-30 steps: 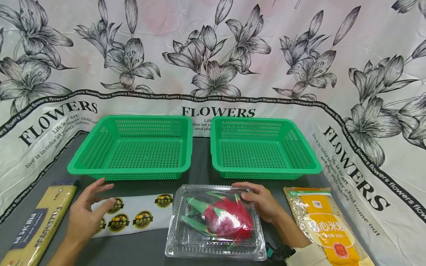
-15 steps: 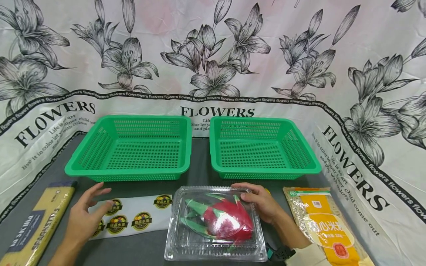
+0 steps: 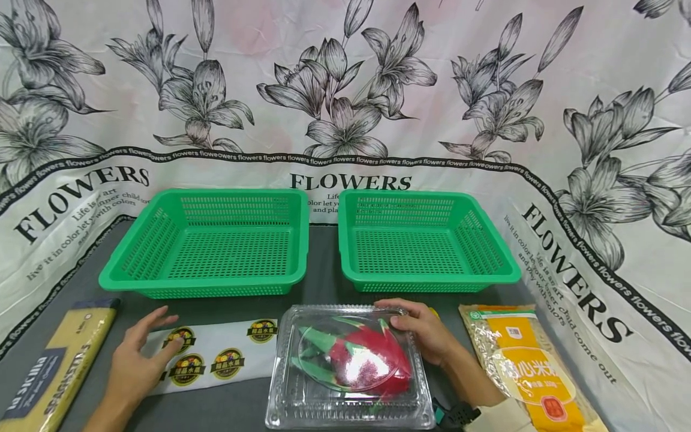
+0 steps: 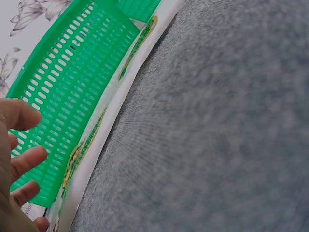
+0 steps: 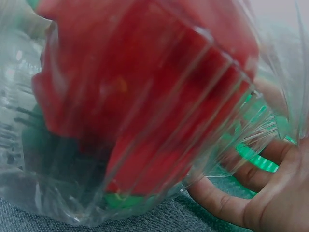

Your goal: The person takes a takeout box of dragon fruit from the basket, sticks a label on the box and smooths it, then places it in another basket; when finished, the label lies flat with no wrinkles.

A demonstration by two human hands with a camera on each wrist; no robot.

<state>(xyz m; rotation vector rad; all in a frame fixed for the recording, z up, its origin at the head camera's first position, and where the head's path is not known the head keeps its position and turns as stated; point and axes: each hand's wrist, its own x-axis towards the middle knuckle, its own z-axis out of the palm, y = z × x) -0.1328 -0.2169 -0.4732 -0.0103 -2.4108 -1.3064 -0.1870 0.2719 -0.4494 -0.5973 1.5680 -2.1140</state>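
Note:
A clear plastic clamshell box (image 3: 345, 414) stands on the dark table in the head view, lid closed, with a red dragon fruit (image 3: 372, 360) with green scales inside. My right hand (image 3: 426, 330) holds the box at its far right corner, thumb over the lid's edge; the right wrist view shows fingers (image 5: 224, 205) curving round its side. My left hand (image 3: 137, 357), fingers loosely bent and holding nothing, is over the left end of a white sticker strip (image 3: 248, 360) with round black-and-gold labels. Whether its thumb touches the strip I cannot tell.
Two green mesh baskets, a left one (image 3: 229, 288) and a right one (image 3: 432, 287), stand at the back against a floral cloth (image 3: 345, 120). A spaghetti pack (image 3: 70, 360) lies at far left, a yellow-labelled food bag (image 3: 526, 366) at right. Something small and yellow shows behind my right hand.
The whole view has shifted slightly, with things on the left drifting left and a little down. My left hand sits marginally lower. My right hand stays on the box.

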